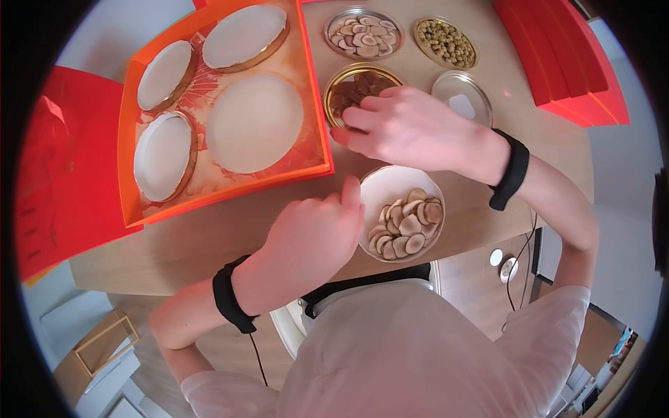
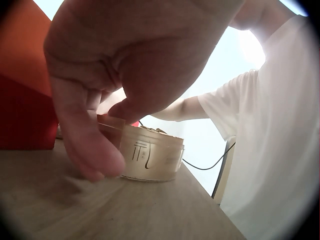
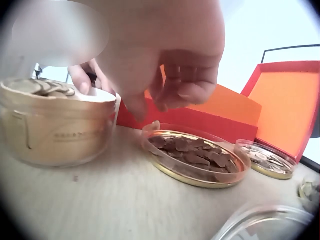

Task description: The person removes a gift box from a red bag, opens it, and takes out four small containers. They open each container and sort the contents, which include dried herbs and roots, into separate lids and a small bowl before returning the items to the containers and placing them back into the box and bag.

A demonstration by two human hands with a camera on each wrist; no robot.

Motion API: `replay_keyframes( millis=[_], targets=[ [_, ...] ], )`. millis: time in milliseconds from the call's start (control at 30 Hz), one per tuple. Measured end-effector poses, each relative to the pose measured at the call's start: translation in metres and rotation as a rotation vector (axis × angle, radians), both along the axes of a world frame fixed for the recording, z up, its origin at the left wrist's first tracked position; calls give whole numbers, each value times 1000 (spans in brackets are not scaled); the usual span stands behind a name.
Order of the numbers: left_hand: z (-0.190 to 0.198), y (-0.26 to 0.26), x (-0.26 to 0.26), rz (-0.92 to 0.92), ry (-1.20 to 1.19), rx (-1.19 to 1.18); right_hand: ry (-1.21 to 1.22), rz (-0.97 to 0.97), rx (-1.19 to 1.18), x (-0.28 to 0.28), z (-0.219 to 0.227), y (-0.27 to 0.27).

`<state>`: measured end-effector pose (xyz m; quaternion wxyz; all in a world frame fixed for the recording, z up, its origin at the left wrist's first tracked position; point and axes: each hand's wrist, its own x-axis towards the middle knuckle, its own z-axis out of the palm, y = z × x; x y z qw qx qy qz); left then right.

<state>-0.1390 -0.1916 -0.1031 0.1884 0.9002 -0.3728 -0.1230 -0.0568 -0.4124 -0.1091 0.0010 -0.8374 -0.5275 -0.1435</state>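
My left hand (image 1: pixel 300 240) holds a round tub (image 1: pixel 376 191) at its left rim, fingers at the wall. Pale brown-edged dried slices (image 1: pixel 412 226) fill the near part of the tub. Its clear side (image 2: pixel 159 162) bears dark lettering in the left wrist view. My right hand (image 1: pixel 418 129) hovers over a shallow round dish (image 3: pixel 212 184) of dark reddish-brown dried pieces (image 3: pixel 195 154). Its bent fingers hang close over the dish's edge, and no piece shows between them. In the head view this hand covers the dish's lower right.
A dish of pale slices (image 1: pixel 366 35), a dish of small greenish-yellow buds (image 1: pixel 446 43) and a clear dish with a white patch (image 1: pixel 479 90) stand beyond. An orange-red box (image 1: pixel 230 191) with round white-topped containers is left; red boxes (image 1: pixel 557 56) stand right.
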Motion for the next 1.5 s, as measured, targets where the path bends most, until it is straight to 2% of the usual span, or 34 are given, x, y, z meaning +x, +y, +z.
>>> replay_keyframes(
  millis=[233, 433, 533, 633, 767, 967, 1133, 1333, 1433, 1500],
  targets=[
    [-1, 3, 0, -71, -73, 53, -67, 75, -130, 9, 2, 19],
    [-2, 4, 2, -100, -112, 45, -65, 33, -198, 5, -7, 19],
    [-3, 4, 0, -71, -84, 48, -79, 80, -154, 7, -11, 17],
    [1, 0, 0, -98, -60, 85, -1, 117, -6, 6, -1, 4],
    [12, -7, 4, -106, 3, 153, 239, 61, 164, -12, 28, -17],
    [14, -12, 8, 29, 63, 43, 423, -51, 152, -55, 58, -29],
    [15, -11, 14, -40, 117, -42, 585, -226, 104, -67, 52, -54],
    [17, -20, 12, -63, 194, 32, 680, -341, 30, -76, 50, -63],
    [13, -24, 6, -35, -200, 86, 741, -363, 73, -78, 48, -63],
    [20, -29, 4, -41, -261, 54, 794, -360, 121, -76, 45, -65]
  ],
)
